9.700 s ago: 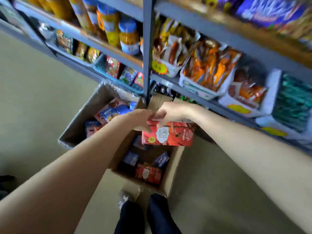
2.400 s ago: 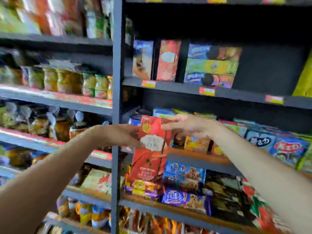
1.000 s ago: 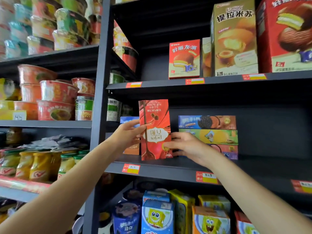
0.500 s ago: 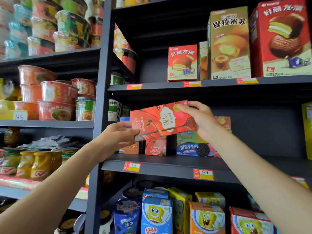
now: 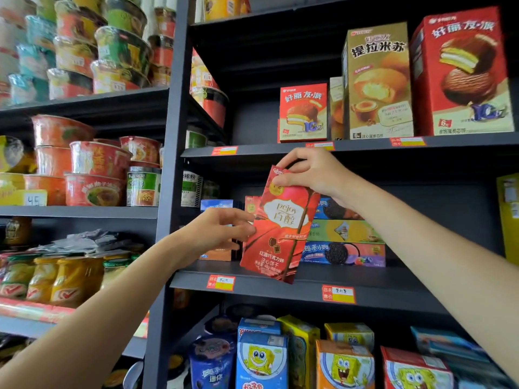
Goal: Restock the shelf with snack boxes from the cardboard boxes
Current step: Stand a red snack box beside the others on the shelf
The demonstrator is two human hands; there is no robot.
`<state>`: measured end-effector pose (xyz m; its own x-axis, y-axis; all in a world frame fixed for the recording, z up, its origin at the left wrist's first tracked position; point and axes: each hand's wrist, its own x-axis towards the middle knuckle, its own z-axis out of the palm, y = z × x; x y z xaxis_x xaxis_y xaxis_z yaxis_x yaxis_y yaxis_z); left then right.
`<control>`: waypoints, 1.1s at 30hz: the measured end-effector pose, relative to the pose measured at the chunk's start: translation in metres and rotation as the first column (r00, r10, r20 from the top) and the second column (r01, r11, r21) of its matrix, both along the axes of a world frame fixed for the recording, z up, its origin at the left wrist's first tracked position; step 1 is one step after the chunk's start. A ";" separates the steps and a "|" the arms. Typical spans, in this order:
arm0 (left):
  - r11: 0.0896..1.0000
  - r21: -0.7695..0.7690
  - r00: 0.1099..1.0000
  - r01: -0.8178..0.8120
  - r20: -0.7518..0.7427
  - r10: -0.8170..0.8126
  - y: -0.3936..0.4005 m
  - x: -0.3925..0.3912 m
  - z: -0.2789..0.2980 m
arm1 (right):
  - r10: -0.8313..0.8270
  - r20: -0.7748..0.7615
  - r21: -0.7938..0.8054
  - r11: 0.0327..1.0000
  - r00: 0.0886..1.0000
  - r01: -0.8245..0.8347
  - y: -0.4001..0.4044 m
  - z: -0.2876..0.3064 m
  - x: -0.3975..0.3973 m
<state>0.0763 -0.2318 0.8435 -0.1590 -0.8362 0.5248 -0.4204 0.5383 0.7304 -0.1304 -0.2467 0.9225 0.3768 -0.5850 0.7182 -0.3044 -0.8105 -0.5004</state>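
A red snack box with a white label stands nearly upright, tilted a little, its bottom edge at the front of the dark middle shelf. My right hand pinches its top corner from above. My left hand touches the box's left edge with its fingertips, fingers loosely bent. Behind the box another red box of the same kind stands further in on the shelf, mostly hidden. The cardboard boxes are out of view.
Three flat cookie boxes lie stacked just right of the red box. Tall cake boxes stand on the shelf above. Cartoon boxes fill the shelf below. Noodle cups and jars fill the left bay beyond the upright post.
The red box has turned from lying sideways between my hands to nearly upright and come down onto the shelf front. My right hand moved to its top corner, my left to its side.
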 end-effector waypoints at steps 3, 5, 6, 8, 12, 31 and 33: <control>1.000 0.011 0.999 0.020 0.026 -0.021 -0.003 -0.004 -0.001 | 0.015 -0.047 -0.001 1.000 0.999 -0.015 -0.005 -0.001 0.001; 0.999 0.014 0.999 0.040 0.019 -0.041 -0.004 -0.003 -0.002 | 0.035 -0.046 0.005 0.999 0.998 -0.035 -0.009 -0.002 0.002; 0.999 0.011 0.999 0.041 0.011 -0.041 -0.005 -0.002 -0.003 | 0.041 -0.022 0.005 0.999 0.999 -0.041 -0.012 -0.001 0.001; 0.999 0.005 0.999 0.039 -0.008 -0.039 -0.010 0.003 -0.004 | 0.051 0.074 0.014 0.999 0.996 -0.052 -0.019 -0.001 -0.001; 1.000 0.009 0.991 0.006 -0.136 -0.004 -0.023 0.015 -0.006 | 0.008 -0.018 0.161 0.987 1.000 -0.005 -0.030 -0.006 -0.011; 0.954 -0.015 0.918 -0.299 -0.277 0.283 -0.100 0.017 -0.022 | -0.037 -0.025 0.342 0.939 0.999 0.043 -0.128 -0.046 0.010; 0.960 -0.020 0.936 -0.279 -0.228 0.267 -0.104 0.010 -0.025 | -0.005 -0.050 0.353 0.935 0.999 0.023 -0.129 -0.048 0.014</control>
<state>0.0859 -0.3362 0.8184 0.1962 -0.8021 0.5640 -0.3879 0.4648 0.7959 -0.1167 -0.3761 0.8745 0.3955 -0.8030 0.4458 -0.3452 -0.5798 -0.7381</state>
